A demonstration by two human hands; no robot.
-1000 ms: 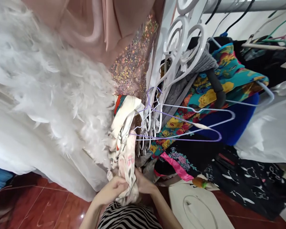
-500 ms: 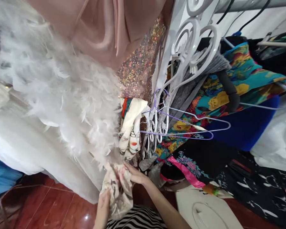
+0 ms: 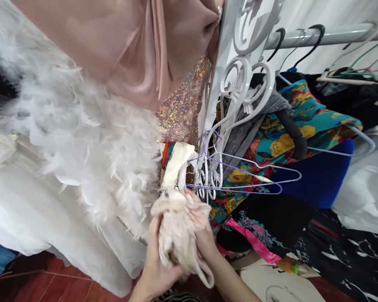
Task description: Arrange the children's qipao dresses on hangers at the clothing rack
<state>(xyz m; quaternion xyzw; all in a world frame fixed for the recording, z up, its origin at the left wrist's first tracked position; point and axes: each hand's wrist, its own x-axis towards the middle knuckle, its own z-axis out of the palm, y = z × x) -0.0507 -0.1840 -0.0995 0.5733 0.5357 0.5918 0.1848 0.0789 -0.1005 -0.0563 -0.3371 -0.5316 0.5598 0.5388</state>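
Observation:
A bunched cream garment with faint print is held between my two hands, slightly blurred by motion. My left hand grips its left side, thumb across the lower folds. My right hand holds the opposite side, its fingers partly hidden by the cloth. From the bottom right of the garment hangs a narrow loop of fabric. Right behind it, another cream printed garment hangs by the white metal scrollwork. Bare purple and pale hangers hook onto that scrollwork, just above and right of my right hand.
White feathered fabric and a pink satin dress fill the left and top. At right, a rail carries clothes, including a teal floral garment. A cream bag-like item lies low on the right, above red tiles.
Both hands have moved up and to the right with the cream garment, now in front of the hanging printed garment. The view has tilted up a little, showing more of the rail.

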